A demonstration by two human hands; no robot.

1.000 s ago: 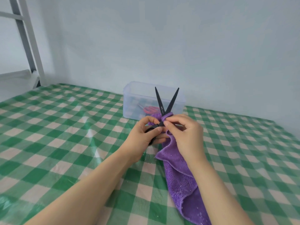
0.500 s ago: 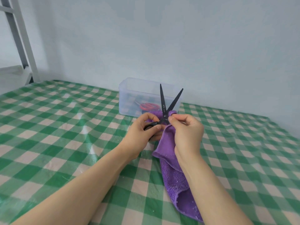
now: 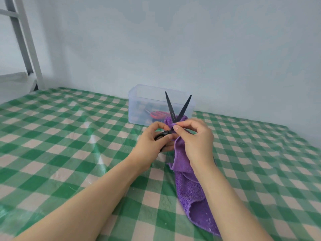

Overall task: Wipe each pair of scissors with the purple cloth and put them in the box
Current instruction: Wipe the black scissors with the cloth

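Black scissors (image 3: 171, 108) stand with blades spread upward in a V. My left hand (image 3: 152, 141) grips their black handles from the left. My right hand (image 3: 196, 140) pinches the purple cloth (image 3: 189, 188) against the pivot where the blades meet. The rest of the cloth hangs down and trails onto the table toward me. Behind the blades sits the clear plastic box (image 3: 139, 101), open at the top, with red-handled scissors (image 3: 159, 114) and other dark items inside.
The table carries a green-and-white checked cover (image 3: 69, 136) under clear film. A pale wall stands right behind the box. A grey metal ladder frame (image 3: 22, 44) rises at the far left.
The hands, scissors and cloth have stayed together; the blade angle changed slightly. The view shifted a little, so the box and hands sit slightly differently in frame.
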